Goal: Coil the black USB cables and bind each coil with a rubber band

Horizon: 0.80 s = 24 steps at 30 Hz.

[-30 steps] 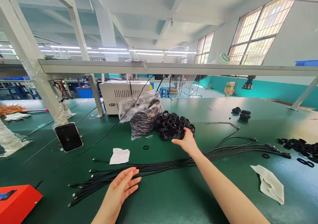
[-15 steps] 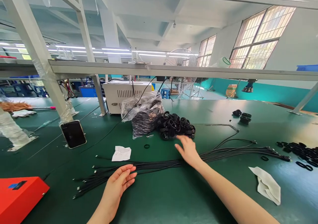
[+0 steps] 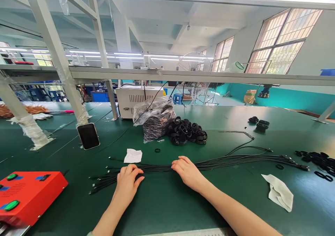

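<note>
A bundle of black cables [image 3: 217,164] with small metal plugs at the ends lies lengthwise across the green table. Over its left part is my left hand [image 3: 128,180], palm down, the thumb apart from the curved fingers and the fingertips at the cables. My right hand [image 3: 188,173] reaches over the middle of the bundle. Its fingers are loosely bent and touch or nearly touch the cables; its thumb is hidden. Beyond the bundle lie a small black ring [image 3: 157,150] and a white paper scrap [image 3: 133,155].
A pile of coiled black cables [image 3: 187,131] sits beside a plastic bag [image 3: 157,121]. A phone [image 3: 88,136] leans on a post at left. A red box with green buttons [image 3: 34,194] stands at near left. Black rings [image 3: 318,161] and a white cloth [image 3: 278,192] lie at right.
My right hand has come back from near the coiled pile down onto the cable bundle. My left hand has turned palm down over the cables. The view has shifted left.
</note>
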### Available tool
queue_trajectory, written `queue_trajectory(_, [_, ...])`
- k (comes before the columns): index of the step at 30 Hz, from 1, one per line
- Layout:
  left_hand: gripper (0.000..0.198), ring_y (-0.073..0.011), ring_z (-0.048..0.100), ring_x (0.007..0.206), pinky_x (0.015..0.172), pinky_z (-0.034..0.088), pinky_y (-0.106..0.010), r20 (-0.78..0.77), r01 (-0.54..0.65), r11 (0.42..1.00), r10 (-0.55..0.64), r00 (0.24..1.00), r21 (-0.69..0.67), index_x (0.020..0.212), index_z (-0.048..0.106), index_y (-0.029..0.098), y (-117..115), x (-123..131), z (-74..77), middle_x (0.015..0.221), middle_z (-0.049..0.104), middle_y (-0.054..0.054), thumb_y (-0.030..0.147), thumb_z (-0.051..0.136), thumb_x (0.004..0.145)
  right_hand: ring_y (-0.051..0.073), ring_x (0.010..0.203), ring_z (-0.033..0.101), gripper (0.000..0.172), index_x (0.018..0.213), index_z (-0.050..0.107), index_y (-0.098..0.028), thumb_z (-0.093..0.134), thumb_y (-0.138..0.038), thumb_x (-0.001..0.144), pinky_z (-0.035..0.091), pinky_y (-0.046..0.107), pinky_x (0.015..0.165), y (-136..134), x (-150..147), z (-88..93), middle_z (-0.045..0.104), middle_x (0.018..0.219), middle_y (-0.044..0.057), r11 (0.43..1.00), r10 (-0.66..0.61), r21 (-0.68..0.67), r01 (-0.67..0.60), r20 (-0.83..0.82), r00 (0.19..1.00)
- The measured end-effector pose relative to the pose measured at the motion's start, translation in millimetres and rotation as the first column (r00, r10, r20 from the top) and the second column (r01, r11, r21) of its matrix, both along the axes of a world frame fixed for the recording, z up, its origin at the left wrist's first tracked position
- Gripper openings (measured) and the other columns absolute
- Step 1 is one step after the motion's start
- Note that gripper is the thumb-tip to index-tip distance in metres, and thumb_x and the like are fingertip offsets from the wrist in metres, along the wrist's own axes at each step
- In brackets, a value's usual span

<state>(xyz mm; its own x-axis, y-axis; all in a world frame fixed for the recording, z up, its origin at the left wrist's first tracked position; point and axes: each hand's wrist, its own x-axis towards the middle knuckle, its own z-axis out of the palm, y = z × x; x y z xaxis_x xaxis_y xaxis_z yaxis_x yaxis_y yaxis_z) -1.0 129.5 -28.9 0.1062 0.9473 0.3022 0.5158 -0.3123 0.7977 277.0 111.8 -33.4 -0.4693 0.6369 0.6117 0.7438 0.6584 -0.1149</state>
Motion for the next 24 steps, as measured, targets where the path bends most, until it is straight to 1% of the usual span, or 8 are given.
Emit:
queue_trajectory(4, [0.013, -0.0333, 0.048, 0.099, 0.094, 0.03, -0.045, -0.028, 0.018, 0.999, -0.017, 0.999, 0.031, 0.078, 0.071, 0.028, -1, 0, 11.5, 0.09, 0.066, -0.008, 0.039, 0.063, 0.079, 0.026, 0.096, 0.06, 0.036, 0.11, 0.063, -0.018, 0.031, -0.012, 0.095, 0.049, 0.047, 0.086, 3, 17, 32.0, 0.068, 0.102, 0.013, 0.978, -0.188, 0.06, 0.201, -0.167, 0.968])
queue_trajectory(7, [0.022, -0.0255, 0.054, 0.077, 0.078, 0.039, -0.035, 0.006, 0.091, 0.996, -0.091, 0.996, 0.002, 0.084, 0.068, 0.026, -14, 6, 22.0, 0.074, 0.062, -0.004, 0.043, 0.054, 0.086, 0.031, 0.117, 0.05, 0.033, 0.121, 0.058, -0.021, 0.036, -0.02, 0.097, 0.033, 0.058, 0.102, -5, 8, 60.8, 0.06, 0.122, 0.014, 0.939, -0.284, 0.119, 0.323, -0.263, 0.922])
queue_trajectory(8, [0.026, -0.0223, 0.053, 0.07, 0.072, 0.04, -0.032, 0.022, 0.138, 0.99, -0.138, 0.99, -0.013, 0.088, 0.067, 0.025, -22, 10, 25.1, 0.07, 0.059, -0.002, 0.043, 0.049, 0.089, 0.03, 0.123, 0.046, 0.032, 0.122, 0.058, -0.025, 0.04, -0.021, 0.097, 0.026, 0.058, 0.106, -11, -1, 68.3, 0.059, 0.126, 0.011, 0.942, -0.262, 0.143, 0.302, -0.246, 0.933])
queue_trajectory(11, [0.033, -0.0154, 0.048, 0.058, 0.058, 0.038, -0.026, 0.089, 0.295, 0.952, -0.289, 0.953, -0.075, 0.089, 0.066, 0.024, -47, 26, 32.1, 0.062, 0.053, 0.002, 0.045, 0.042, 0.094, 0.026, 0.118, 0.05, 0.024, 0.115, 0.061, -0.03, 0.052, -0.028, 0.094, 0.023, 0.053, 0.11, -31, -32, 82.3, 0.065, 0.116, 0.006, 0.997, 0.012, 0.082, -0.007, -0.057, 0.998])
queue_trajectory(15, [0.028, -0.0118, 0.049, 0.059, 0.061, 0.039, -0.024, 0.553, 0.643, 0.706, -0.421, 0.719, -0.298, 0.09, 0.063, 0.02, -66, 41, 38.1, 0.069, 0.058, 0.0, 0.042, 0.046, 0.094, 0.02, 0.084, 0.057, 0.007, 0.092, 0.065, -0.025, 0.058, -0.027, 0.09, 0.042, 0.044, 0.092, -45, -38, 92.5, 0.065, 0.083, 0.003, 0.983, 0.066, -0.154, -0.095, -0.185, 0.981])
queue_trajectory(18, [0.022, -0.0156, 0.059, 0.075, 0.078, 0.045, -0.03, 0.74, 0.782, 0.53, -0.372, 0.561, -0.327, 0.091, 0.065, 0.018, -69, 44, 41.4, 0.083, 0.064, -0.005, 0.037, 0.053, 0.092, 0.017, 0.075, 0.054, 0.009, 0.09, 0.067, -0.025, 0.068, -0.031, 0.083, 0.048, 0.033, 0.074, -44, -21, 100.3, 0.063, 0.082, 0.0, 0.896, 0.094, -0.38, -0.229, -0.34, 0.936])
queue_trajectory(21, [0.021, -0.0184, 0.063, 0.084, 0.087, 0.046, -0.034, 0.771, 0.815, 0.453, -0.346, 0.535, -0.362, 0.093, 0.067, 0.017, -72, 46, 42.6, 0.089, 0.066, -0.007, 0.034, 0.055, 0.091, 0.014, 0.065, 0.052, 0.017, 0.075, 0.068, -0.023, 0.072, -0.039, 0.077, 0.045, 0.027, 0.06, -38, -12, 103.6, 0.061, 0.074, -0.001, 0.819, 0.019, -0.479, -0.317, -0.528, 0.849])
queue_trajectory(24, [0.022, -0.0202, 0.067, 0.089, 0.091, 0.045, -0.035, 0.76, 0.823, 0.377, -0.345, 0.551, -0.426, 0.093, 0.068, 0.016, -74, 49, 38.4, 0.096, 0.069, -0.01, 0.033, 0.054, 0.092, 0.012, 0.056, 0.047, 0.024, 0.07, 0.066, -0.02, 0.07, -0.043, 0.076, 0.04, 0.025, 0.053, -34, -15, 100.2, 0.06, 0.066, -0.002, 0.853, -0.187, -0.473, -0.219, -0.67, 0.719])
